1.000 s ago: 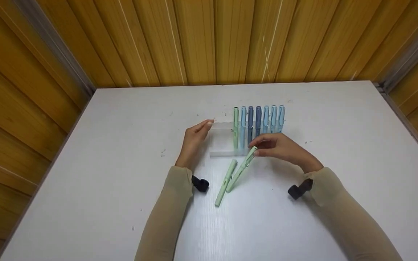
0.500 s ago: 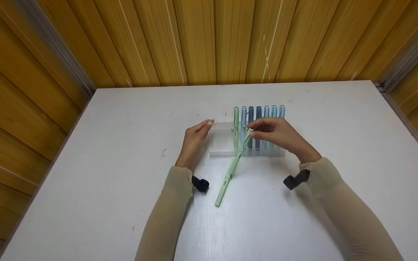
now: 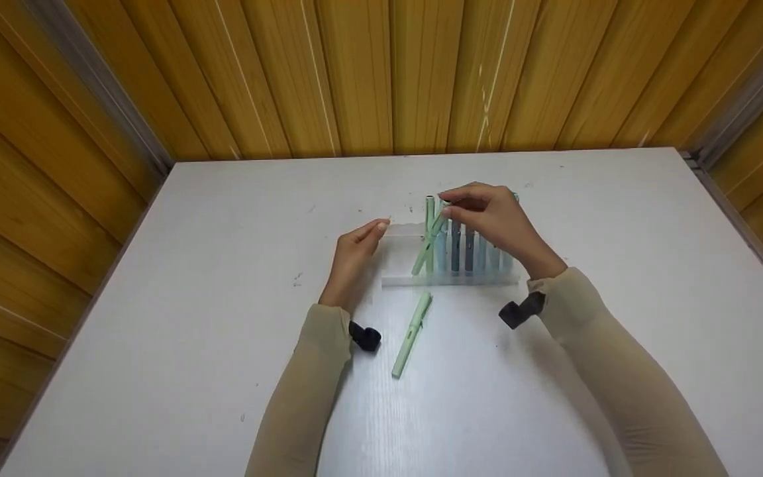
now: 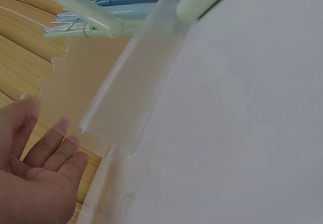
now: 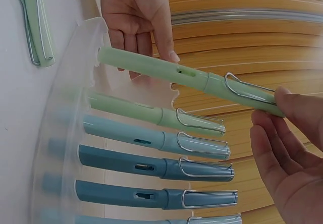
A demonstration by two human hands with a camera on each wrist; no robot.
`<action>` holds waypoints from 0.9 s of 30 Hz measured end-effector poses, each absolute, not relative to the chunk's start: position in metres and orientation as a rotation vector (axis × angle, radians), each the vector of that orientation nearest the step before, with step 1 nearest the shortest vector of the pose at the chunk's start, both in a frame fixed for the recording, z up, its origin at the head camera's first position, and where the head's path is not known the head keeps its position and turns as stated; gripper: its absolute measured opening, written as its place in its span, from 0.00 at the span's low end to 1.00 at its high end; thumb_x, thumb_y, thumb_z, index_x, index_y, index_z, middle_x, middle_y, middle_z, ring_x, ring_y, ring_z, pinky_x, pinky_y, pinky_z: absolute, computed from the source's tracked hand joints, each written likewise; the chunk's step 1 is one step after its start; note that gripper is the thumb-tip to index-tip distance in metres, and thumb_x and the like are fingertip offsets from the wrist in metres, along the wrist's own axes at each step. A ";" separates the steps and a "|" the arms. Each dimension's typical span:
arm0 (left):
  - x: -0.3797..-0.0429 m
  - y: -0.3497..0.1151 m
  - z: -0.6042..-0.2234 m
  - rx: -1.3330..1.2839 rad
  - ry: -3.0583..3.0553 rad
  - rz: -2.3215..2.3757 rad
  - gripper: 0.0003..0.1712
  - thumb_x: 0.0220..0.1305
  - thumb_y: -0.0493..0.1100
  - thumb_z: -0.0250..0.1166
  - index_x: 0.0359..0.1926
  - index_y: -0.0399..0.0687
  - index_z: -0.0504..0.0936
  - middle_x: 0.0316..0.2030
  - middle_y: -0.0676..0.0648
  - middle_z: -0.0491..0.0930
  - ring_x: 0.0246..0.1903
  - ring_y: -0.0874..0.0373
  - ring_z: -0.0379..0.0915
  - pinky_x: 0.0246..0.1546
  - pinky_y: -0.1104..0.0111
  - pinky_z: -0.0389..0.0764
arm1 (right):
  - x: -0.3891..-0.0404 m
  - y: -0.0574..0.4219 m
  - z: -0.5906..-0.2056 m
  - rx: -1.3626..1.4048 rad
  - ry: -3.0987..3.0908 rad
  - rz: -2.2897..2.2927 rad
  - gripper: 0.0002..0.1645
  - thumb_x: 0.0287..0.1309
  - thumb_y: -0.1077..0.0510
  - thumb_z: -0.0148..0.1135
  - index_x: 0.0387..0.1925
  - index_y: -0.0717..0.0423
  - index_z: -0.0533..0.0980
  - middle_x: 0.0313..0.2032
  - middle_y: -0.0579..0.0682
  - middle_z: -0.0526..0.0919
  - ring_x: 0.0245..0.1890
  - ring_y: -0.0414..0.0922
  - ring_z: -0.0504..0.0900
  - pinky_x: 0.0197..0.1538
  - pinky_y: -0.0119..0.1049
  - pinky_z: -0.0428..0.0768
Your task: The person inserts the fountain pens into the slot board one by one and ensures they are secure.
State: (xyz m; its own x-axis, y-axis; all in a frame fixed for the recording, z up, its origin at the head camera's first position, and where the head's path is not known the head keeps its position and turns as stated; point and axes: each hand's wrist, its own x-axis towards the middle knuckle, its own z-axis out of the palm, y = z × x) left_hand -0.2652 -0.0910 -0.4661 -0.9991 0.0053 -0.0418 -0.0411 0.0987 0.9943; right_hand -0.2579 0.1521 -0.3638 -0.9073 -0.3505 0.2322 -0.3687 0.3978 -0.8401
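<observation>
My right hand (image 3: 491, 215) pinches a light green pen (image 5: 186, 77) by its clip end. The pen slants, its lower end at the front lip of a clear plastic pen stand (image 3: 401, 255). My left hand (image 3: 355, 252) grips the stand's left edge, thumb on one side and fingers behind the see-through plate. Upright in the stand are another green pen (image 5: 151, 110) and several light blue and dark blue pens (image 5: 156, 166), partly hidden behind my right hand in the head view. One more green pen (image 3: 412, 336) lies on the table in front of the stand.
The white tabletop (image 3: 209, 298) reaches back to a yellow wood-plank wall (image 3: 355, 79). Black wrist cameras (image 3: 365, 336) stick out inward from both sleeves, over the table. The stand's left part, beside my left hand, holds no pens.
My right hand has lifted the green pen from the table and carried it up and back to the stand. The left hand and the other green pen have stayed put.
</observation>
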 end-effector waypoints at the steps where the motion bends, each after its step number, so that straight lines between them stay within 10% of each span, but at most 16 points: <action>1: -0.265 -0.091 -0.466 -0.041 2.292 2.091 0.23 0.66 0.59 0.60 0.57 0.55 0.81 0.60 0.55 0.77 0.65 0.59 0.67 0.67 0.63 0.67 | -0.259 0.151 -0.363 0.673 -2.606 1.561 0.19 0.60 0.55 0.66 0.51 0.55 0.81 0.48 0.54 0.83 0.35 0.38 0.79 0.35 0.22 0.78; 27: -0.265 -0.091 -0.464 -0.087 2.295 2.072 0.23 0.65 0.60 0.60 0.56 0.58 0.81 0.59 0.56 0.77 0.65 0.58 0.67 0.67 0.61 0.67 | -0.268 0.115 -0.368 0.771 -2.631 1.137 0.13 0.57 0.63 0.67 0.45 0.59 0.83 0.44 0.53 0.85 0.43 0.47 0.84 0.49 0.39 0.83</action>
State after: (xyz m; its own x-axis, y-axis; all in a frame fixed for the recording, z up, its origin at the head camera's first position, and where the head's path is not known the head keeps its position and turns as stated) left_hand -0.2646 -0.0906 -0.4642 -0.9972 -0.0092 -0.0739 -0.0745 0.1014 0.9921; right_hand -0.2676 0.1155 -0.3684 -0.8511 -0.3911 0.3502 -0.5231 0.5748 -0.6293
